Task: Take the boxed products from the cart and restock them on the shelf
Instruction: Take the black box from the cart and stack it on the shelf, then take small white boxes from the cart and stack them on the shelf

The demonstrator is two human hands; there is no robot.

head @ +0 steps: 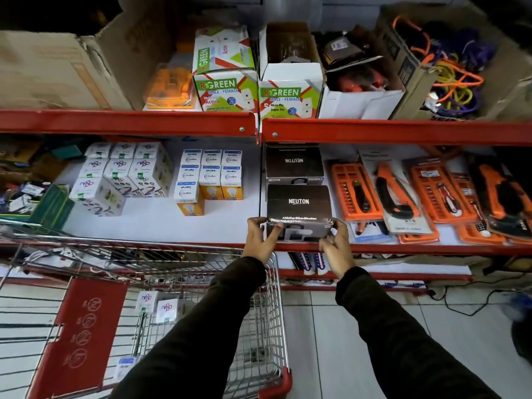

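A black Neuton box rests at the front of the middle shelf. My left hand grips its lower left corner and my right hand grips its lower right corner. A second black Neuton box sits directly behind it, turned the other way. The wire cart stands below my left arm. Two small white boxes lie inside the cart.
White bulb boxes and yellow-and-white Wipro boxes fill the shelf's left part. Orange tool packs lie to the right. Green-labelled cartons and cardboard boxes sit on the upper shelf. A black cable trails over the tiled floor.
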